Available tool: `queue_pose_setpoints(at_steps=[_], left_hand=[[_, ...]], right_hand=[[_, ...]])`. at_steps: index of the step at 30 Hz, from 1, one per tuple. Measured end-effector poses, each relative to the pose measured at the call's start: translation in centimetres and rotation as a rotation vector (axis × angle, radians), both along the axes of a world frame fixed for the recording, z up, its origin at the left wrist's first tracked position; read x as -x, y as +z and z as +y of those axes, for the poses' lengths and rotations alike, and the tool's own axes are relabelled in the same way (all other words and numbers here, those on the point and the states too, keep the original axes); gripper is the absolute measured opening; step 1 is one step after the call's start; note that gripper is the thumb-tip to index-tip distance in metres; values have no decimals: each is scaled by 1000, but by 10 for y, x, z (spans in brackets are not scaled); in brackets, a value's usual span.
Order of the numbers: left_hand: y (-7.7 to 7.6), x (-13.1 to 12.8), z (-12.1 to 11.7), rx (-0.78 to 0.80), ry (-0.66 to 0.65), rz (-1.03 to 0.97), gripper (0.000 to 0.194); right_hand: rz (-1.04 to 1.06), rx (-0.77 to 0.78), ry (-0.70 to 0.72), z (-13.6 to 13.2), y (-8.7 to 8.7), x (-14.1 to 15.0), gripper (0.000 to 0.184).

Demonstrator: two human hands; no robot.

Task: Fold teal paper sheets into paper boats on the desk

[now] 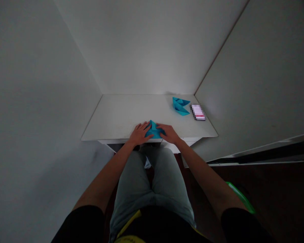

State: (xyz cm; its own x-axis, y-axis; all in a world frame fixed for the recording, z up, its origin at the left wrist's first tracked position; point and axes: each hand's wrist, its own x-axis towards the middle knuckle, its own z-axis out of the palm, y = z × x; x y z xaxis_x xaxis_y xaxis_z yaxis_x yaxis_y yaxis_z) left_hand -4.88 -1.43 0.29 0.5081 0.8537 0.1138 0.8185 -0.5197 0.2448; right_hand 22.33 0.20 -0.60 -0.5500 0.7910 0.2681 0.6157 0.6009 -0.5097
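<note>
A piece of bright blue folded paper [155, 133] lies at the front edge of the white table, with a triangular peak pointing away from me. My left hand [140, 133] rests on its left side, fingers spread and laid flat, the thumb near the lower edge. On the right side, my right hand [170, 133] has its fingers bent over the paper, index finger by the peak and thumb lower down. Both hands cover parts of the sheet. Farther back on the right stand blue folded paper boats [180, 107], close against each other.
A phone [198, 112] with a lit, blurred screen lies at the table's [121, 114] right edge. White walls enclose the table at the left, back and right. My legs are up against the front edge. A green-edged object [240, 195] is on the dark floor at right.
</note>
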Motion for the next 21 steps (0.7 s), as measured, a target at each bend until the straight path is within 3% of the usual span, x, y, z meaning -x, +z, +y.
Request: queue_pose_setpoints(at_steps=[5,8,14,21], left_hand=[[1,2,0,-14,18,-9,84],[0,2,-1,-23,-6,-36,83],[-2,7,1,-42,-36,-176,83],[-3,10,7,-7,-56,-343,56]], right_hand=[[-168,-20,-66,-8,7,11,56],[-254,-57,-58,-10,6,18,60],[-218,-75,-28,-8,-4,13,56],[-216,-34,-25,-2,-3,-11,83]])
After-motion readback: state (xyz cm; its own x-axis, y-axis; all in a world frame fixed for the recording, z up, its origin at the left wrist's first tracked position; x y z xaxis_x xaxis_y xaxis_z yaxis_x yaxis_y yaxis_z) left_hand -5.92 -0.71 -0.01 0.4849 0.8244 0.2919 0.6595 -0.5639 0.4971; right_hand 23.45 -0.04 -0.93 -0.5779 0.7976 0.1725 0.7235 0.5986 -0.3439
